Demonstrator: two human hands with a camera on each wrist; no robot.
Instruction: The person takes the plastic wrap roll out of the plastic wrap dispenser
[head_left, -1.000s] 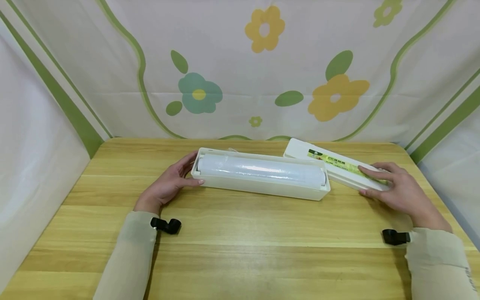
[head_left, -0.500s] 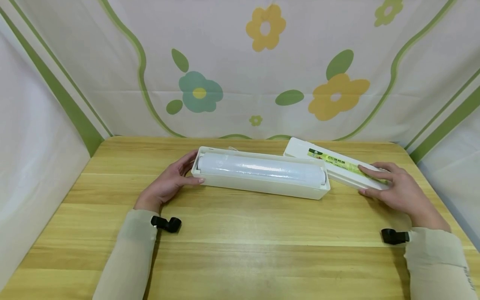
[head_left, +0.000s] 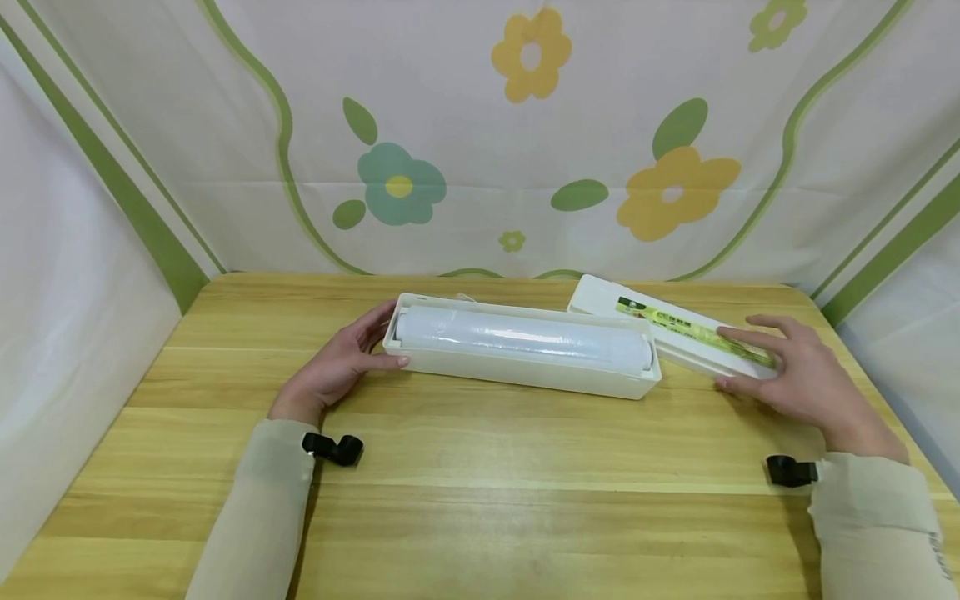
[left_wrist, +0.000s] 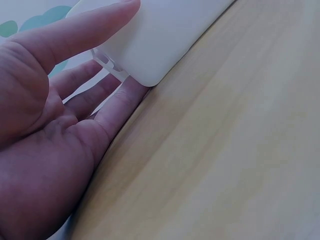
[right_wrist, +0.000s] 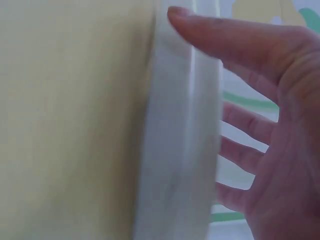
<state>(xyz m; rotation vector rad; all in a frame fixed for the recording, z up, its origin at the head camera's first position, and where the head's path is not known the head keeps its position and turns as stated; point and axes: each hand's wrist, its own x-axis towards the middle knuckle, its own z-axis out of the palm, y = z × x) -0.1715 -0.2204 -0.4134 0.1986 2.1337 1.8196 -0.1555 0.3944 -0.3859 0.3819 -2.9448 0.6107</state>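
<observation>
A long white box lies open on the table, and a roll of cling film sits inside it. My left hand holds the box's left end, thumb on the front wall and fingers round the end and behind. The left wrist view shows that thumb over the box corner. A white lid with a green and yellow label lies slanted behind the box's right end. My right hand is at the lid's right end, thumb at its front edge, fingers spread and fairly straight over the label.
The wooden table stretches in front of the box. Behind it hangs a white curtain printed with flowers and leaves. A small clear scrap pokes up behind the box.
My right hand's fingers have loosened and spread, with one lifted off the lid. The left hand, the box and the lid stay where they were.
</observation>
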